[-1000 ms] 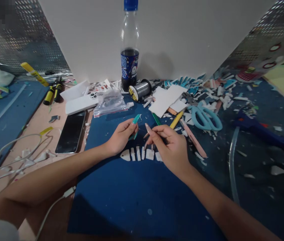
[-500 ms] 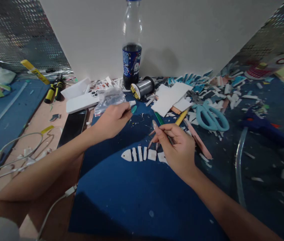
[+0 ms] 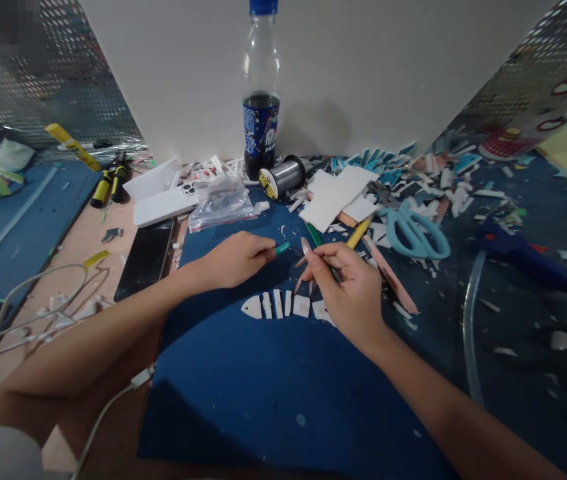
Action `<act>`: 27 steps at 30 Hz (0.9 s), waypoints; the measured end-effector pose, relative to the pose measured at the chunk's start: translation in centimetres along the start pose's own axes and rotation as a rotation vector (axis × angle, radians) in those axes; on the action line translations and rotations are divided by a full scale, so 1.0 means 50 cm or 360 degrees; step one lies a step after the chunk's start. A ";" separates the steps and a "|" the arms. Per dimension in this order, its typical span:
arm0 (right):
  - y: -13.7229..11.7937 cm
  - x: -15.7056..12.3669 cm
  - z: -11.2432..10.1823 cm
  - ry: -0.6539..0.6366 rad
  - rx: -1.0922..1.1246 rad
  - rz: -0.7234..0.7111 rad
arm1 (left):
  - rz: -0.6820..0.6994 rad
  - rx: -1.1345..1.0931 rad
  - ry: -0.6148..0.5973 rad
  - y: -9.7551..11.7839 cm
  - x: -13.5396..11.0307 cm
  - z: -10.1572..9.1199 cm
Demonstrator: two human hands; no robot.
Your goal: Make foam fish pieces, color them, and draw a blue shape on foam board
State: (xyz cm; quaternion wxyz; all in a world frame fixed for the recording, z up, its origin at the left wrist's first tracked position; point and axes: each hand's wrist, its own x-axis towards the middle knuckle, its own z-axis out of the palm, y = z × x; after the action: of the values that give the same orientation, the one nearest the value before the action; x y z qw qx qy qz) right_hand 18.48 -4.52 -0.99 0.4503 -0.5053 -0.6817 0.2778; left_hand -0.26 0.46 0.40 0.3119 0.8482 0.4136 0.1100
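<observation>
Left hand (image 3: pixel 236 260) is hovering far of white pieces (image 3: pixel 278 305), right hand (image 3: pixel 346 283) at their right end, can't tell if either's holding anything.

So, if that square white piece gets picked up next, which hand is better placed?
Probably the right hand: its lower fingers are close to the square white piece, while the left hand is farther off, up and leftward in view.

The desk (image 3: pixel 86 241) showed a pinkish top at the left, bearing a black phone (image 3: pixel 146 259), yellow-and-black pliers (image 3: pixel 111 185) and a white cable (image 3: pixel 94 419). Beside that lay a blue mat (image 3: pixel 258 400), with white pieces (image 3: pixel 301 305) in a fish-like row, a clear bag (image 3: pixel 221 205) and scattered scraps (image 3: pixel 456 193).
</observation>
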 end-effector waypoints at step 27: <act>0.000 0.002 -0.001 0.0000 0.0001 -0.0050 | 0.0120 0.1482 0.0132 -0.009 -0.005 0.036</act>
State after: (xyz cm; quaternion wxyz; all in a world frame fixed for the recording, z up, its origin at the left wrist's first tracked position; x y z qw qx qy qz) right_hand 18.50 -4.42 -0.93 0.4549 -0.4943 -0.6895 0.2709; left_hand 0.10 -0.31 -1.27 -0.1228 0.9073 0.3999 -0.0423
